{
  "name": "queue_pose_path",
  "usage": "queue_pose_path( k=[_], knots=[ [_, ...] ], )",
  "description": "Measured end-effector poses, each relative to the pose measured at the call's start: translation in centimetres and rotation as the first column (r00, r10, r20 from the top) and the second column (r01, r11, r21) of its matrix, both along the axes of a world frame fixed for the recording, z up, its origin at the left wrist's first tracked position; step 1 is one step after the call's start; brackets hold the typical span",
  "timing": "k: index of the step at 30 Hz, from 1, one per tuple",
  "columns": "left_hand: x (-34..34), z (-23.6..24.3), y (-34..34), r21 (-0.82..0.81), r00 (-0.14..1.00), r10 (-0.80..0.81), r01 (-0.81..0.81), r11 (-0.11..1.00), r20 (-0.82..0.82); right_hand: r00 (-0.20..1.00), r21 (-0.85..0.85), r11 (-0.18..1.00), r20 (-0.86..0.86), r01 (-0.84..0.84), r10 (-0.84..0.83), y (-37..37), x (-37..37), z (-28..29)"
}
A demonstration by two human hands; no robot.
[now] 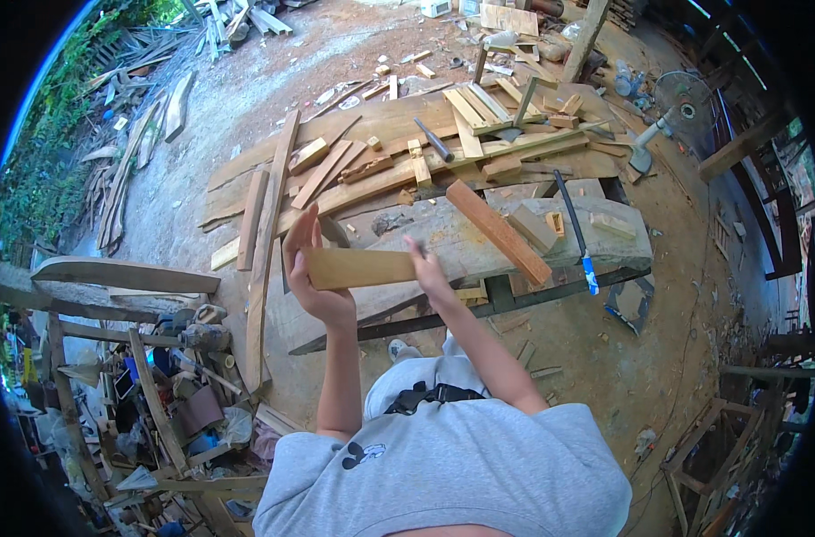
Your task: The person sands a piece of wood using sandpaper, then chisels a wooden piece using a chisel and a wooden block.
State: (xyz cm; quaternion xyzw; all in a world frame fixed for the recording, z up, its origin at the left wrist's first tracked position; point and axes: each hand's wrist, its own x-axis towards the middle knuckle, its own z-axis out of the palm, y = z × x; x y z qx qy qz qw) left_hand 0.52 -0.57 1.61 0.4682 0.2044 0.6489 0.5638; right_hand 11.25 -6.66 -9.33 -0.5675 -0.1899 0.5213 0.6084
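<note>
A pale, smooth wooden block (pixel 365 268) is held level in front of me, above the near edge of a thick plank workbench. My left hand (pixel 318 291) supports its left end against the palm, with the fingers pointing up. At the other end, my right hand (pixel 432 276) closes round the block; a small dark spot shows by its fingertips, too blurred to name. Just right of that hand, a reddish wooden beam (pixel 499 231) lies slanted across the bench plank (pixel 399 302), beside a shorter wood block (pixel 532 229).
A long-handled tool with a blue-and-white grip (pixel 590 276) lies over the bench's right side. Farther back are a dark chisel-like tool (pixel 434 140) and several loose boards. A long board (pixel 271 242) leans at the left. A standing fan (pixel 658 125) is at the far right.
</note>
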Motion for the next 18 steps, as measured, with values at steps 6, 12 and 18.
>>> queue_pose_path(
  k=[6, 12, 18],
  knots=[
    [-0.1, -0.6, 0.3, 0.024, 0.997, -0.074, 0.073, 0.997, 0.016, 0.997, 0.036, 0.998, 0.065, -0.048, 0.045, 2.1, -3.2, 2.6],
    [-0.2, -0.4, 1.1, -0.044, 0.982, -0.179, 0.182, 0.982, 0.053, 0.967, 0.326, 0.937, 0.251, -0.123, 0.040, 2.9, -6.7, 7.0],
    [-2.1, -0.9, 1.5, -0.008, 0.990, -0.140, 0.141, 0.990, 0.031, 0.987, -0.032, 0.992, 0.100, 0.126, -0.122, 2.8, -3.9, 3.4]
  ],
)
